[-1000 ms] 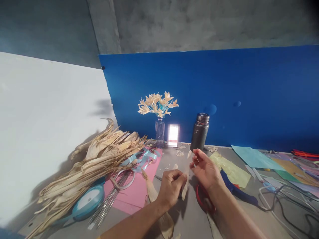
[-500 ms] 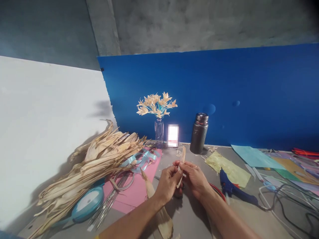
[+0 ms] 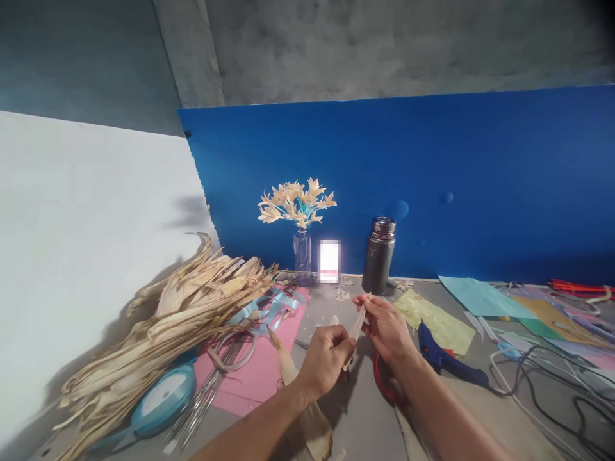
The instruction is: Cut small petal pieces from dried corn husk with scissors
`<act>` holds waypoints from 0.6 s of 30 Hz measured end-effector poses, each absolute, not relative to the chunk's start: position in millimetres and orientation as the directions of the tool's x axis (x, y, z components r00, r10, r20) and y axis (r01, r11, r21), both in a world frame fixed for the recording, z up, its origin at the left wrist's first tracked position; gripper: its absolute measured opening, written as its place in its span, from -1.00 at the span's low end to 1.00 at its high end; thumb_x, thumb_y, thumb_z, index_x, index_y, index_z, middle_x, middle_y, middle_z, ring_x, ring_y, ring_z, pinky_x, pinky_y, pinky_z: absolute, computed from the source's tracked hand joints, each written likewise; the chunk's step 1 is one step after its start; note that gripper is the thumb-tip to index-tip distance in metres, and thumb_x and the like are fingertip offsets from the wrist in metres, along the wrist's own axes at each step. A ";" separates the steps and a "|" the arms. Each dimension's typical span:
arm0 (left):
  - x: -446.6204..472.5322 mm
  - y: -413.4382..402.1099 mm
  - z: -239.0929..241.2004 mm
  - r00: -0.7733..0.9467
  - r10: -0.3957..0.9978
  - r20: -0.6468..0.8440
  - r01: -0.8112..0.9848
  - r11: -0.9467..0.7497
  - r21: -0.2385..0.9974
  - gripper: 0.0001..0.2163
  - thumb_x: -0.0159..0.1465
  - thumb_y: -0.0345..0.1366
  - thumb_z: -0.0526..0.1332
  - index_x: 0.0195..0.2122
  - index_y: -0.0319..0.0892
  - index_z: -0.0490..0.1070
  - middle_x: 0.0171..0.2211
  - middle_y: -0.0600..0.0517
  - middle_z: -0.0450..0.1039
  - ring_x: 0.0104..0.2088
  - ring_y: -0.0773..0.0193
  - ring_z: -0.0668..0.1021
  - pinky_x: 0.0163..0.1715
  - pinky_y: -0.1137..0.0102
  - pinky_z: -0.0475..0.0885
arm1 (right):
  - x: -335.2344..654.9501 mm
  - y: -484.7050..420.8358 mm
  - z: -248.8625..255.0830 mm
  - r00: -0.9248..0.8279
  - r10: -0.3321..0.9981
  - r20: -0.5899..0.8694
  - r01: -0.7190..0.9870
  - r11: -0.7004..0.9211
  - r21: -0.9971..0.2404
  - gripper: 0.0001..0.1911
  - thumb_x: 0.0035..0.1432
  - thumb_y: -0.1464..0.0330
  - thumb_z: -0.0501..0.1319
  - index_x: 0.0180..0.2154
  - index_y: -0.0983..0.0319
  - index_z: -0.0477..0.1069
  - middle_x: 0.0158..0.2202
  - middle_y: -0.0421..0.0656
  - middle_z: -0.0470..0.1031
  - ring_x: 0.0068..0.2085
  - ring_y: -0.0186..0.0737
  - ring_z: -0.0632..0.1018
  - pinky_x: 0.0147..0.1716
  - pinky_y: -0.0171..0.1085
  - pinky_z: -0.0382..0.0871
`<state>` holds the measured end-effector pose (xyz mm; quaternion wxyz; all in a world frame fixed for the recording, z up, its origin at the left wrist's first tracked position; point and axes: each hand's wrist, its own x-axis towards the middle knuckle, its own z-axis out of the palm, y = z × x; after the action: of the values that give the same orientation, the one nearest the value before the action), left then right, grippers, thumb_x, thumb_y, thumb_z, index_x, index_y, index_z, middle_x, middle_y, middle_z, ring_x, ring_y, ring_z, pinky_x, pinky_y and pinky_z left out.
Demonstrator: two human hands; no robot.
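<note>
A narrow folded strip of dried corn husk [image 3: 357, 326] stretches between my hands above the table. My left hand [image 3: 324, 358] is closed on its lower end, thumb pressed against the fingers. At the upper end, my right hand [image 3: 388, 325] pinches the strip between thumb and fingers. A larger husk piece [image 3: 314, 426] lies under my left forearm. Below my right wrist is a red curved object [image 3: 381, 379], partly covered by the arm, so I cannot tell its kind. Small husk scraps [image 3: 342, 294] are scattered beyond the hands.
A pile of husks [image 3: 182, 320], a blue ribbon roll [image 3: 166, 390], wires [image 3: 206, 397] and pink paper [image 3: 245, 384] lie left. Behind stand a vase [image 3: 302, 256] of husk flowers [image 3: 298, 202] and a dark bottle [image 3: 378, 259]. A blue glue gun [image 3: 446, 362] and cables [image 3: 542, 384] lie right.
My right hand has moved up and away from the left, and the husk strip now spans the gap, more tilted. More of the red object shows. The view has shifted slightly right.
</note>
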<state>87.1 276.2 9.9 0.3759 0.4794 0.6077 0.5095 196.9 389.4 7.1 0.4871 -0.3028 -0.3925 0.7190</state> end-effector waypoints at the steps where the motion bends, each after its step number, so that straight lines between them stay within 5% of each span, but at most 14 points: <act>1: 87.1 274.9 10.1 -0.251 0.967 0.041 0.228 0.017 0.974 -0.78 0.10 -0.22 0.14 -0.65 -0.14 0.26 -0.73 0.14 0.24 -0.76 0.36 0.34 -0.75 0.49 0.16 | 202.7 397.2 8.5 -0.305 0.951 -0.057 -0.473 -0.203 -0.857 -0.67 -0.15 0.21 0.46 -0.30 0.20 0.53 -0.27 -0.14 0.62 -0.34 -0.25 0.53 -0.46 -0.35 0.39; 6: 85.8 273.0 9.2 -0.237 0.968 0.086 0.204 -0.037 0.978 -0.73 0.14 -0.17 0.16 -0.65 -0.13 0.21 -0.72 0.15 0.22 -0.73 0.39 0.30 -0.71 0.50 0.17 | 225.1 419.9 16.7 -0.219 0.973 -0.068 -0.428 -0.158 -0.890 -0.66 0.09 0.04 0.28 -0.23 0.14 0.44 -0.23 -0.17 0.61 -0.41 -0.32 0.50 -0.47 -0.36 0.42; 12: 80.0 281.0 4.6 -0.314 0.945 0.096 0.112 -0.063 0.992 -0.74 0.14 -0.14 0.19 -0.61 -0.12 0.22 -0.74 0.16 0.20 -0.74 0.36 0.28 -0.75 0.48 0.22 | 198.2 382.0 9.0 -0.513 0.857 -0.037 -0.142 -0.128 -0.982 -0.66 -0.17 0.18 0.51 -0.49 0.29 0.51 -0.54 -0.18 0.47 -0.46 -0.30 0.44 -0.52 -0.38 0.31; 18: 70.4 287.2 3.5 -0.359 0.926 0.118 0.096 -0.089 0.991 -0.72 0.18 -0.06 0.20 -0.53 -0.13 0.26 -0.73 0.16 0.24 -0.73 0.35 0.31 -0.70 0.46 0.24 | 188.2 363.4 8.7 -0.525 0.851 -0.007 -0.032 -0.028 -0.999 -0.72 -0.09 0.15 0.38 -0.52 0.25 0.52 -0.54 -0.23 0.38 -0.43 -0.31 0.38 -0.53 -0.39 0.27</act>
<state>70.4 287.2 3.5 0.3516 0.4435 0.5759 0.5900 188.2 363.4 8.7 0.3496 -0.3397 -0.6030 0.6314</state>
